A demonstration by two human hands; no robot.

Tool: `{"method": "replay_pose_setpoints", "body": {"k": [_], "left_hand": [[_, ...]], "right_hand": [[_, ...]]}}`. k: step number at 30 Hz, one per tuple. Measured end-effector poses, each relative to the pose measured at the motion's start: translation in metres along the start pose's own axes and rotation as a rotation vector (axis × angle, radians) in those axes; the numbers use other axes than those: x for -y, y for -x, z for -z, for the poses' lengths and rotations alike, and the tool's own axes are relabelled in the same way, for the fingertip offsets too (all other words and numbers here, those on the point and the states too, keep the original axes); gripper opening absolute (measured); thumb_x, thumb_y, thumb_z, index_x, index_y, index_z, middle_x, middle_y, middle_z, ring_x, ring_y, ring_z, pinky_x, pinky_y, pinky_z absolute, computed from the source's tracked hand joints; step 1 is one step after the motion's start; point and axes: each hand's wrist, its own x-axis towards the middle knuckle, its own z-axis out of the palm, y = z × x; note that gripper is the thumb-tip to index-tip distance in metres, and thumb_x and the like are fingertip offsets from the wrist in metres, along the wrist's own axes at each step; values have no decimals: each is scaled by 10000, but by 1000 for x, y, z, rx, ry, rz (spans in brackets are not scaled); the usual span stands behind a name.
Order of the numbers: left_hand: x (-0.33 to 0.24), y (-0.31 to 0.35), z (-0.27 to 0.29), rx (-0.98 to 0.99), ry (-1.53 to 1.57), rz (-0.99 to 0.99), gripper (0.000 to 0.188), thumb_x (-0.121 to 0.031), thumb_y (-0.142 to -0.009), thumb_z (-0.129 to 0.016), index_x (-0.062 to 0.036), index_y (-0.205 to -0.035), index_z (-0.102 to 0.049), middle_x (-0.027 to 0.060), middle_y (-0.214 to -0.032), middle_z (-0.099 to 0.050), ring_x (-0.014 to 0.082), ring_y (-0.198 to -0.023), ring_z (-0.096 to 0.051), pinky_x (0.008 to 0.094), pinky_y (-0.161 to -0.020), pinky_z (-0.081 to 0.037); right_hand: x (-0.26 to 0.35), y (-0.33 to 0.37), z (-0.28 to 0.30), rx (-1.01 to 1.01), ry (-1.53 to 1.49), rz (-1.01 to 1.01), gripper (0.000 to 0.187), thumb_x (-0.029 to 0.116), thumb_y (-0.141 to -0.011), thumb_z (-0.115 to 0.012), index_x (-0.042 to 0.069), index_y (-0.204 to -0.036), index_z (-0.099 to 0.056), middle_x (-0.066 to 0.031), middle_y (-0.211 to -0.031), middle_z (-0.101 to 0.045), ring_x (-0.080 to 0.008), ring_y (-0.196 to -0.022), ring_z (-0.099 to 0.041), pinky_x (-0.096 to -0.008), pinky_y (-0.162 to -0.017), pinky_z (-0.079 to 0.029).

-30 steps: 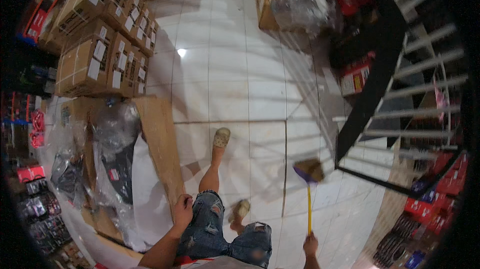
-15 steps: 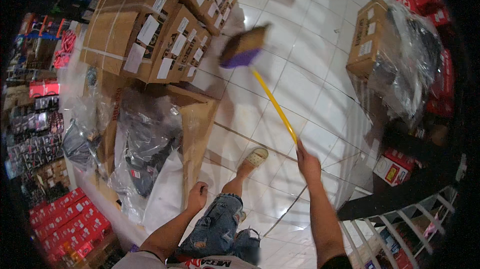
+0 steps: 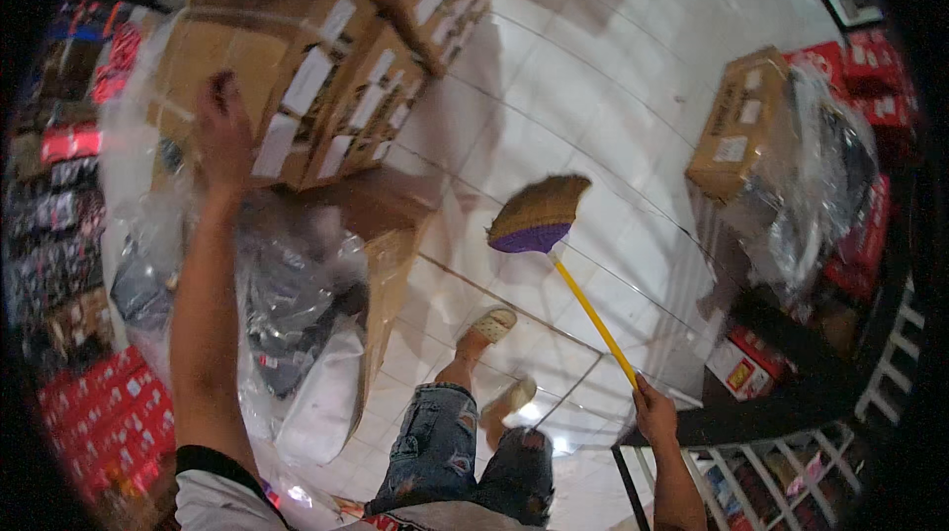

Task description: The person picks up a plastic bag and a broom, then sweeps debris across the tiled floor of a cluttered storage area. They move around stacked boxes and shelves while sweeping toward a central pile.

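My right hand [image 3: 656, 414] is closed round the upper end of a broom's yellow handle [image 3: 596, 321]. The broom [image 3: 539, 217] has a purple-bound head with a fan of brown bristles. Its head lies over the white tiles, ahead of my feet. My left arm stretches forward, with my left hand [image 3: 225, 131] in front of a large strapped cardboard box [image 3: 222, 42]. Motion smears its fingers, and whether it touches the box I cannot tell.
At left, below the stacked boxes, stands an open carton [image 3: 390, 269] with plastic-wrapped dark goods [image 3: 287, 309]. Another carton [image 3: 736, 121] sits at right beside clear plastic wrapping [image 3: 816, 175]. A white railing [image 3: 771, 477] runs at lower right; red boxes [image 3: 109, 412] fill the lower left.
My left hand has risen forward from beside my leg to the stacked boxes. The broom has come nearer and to the right, still in my right hand. A second foot now shows.
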Motion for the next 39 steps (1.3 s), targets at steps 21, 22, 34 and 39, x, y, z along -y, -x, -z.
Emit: {"method": "replay_pose_setpoints", "body": {"k": [21, 22, 34, 39], "left_hand": [[125, -62, -71, 16, -381, 175, 475, -383, -1052, -443, 7, -1295, -563, 210, -1252, -610, 376, -1147, -578, 436, -974, -450], [123, -59, -69, 6, -405, 192, 468, -378, -1054, -440, 4, -1293, -563, 209, -1255, -609, 376, -1143, -581, 438, -969, -453], [185, -48, -64, 101, -123, 320, 445, -371, -1072, -414, -20, -1298, -567, 214, -1272, -605, 374, -1121, -595, 436, -949, -482], [238, -59, -65, 130, -799, -548, 433, -382, -1064, -443, -23, -1262, -582, 196, -1213, -627, 358, -1064, -600, 420, -946, -488]], "right_hand": [[51, -318, 79, -230, -398, -378, 435, 277, -1029, -449, 61, -1403, -497, -280, -1126, -654, -461, -1013, -633, -544, -850, -523], [44, -259, 77, -299, -318, -168, 459, 280, -1028, -454, 61, -1430, -477, -285, -1122, -653, -457, -990, -641, -535, -842, -529], [94, -259, 175, -407, -369, -379, 457, 349, -1029, -495, 293, -1480, -448, -214, -1049, -697, -415, -815, -672, -522, -688, -534], [32, -313, 106, -408, -459, -343, 434, 397, -1028, -467, 185, -1398, -547, -220, -1024, -698, -437, -892, -671, -519, -776, -546]]}}
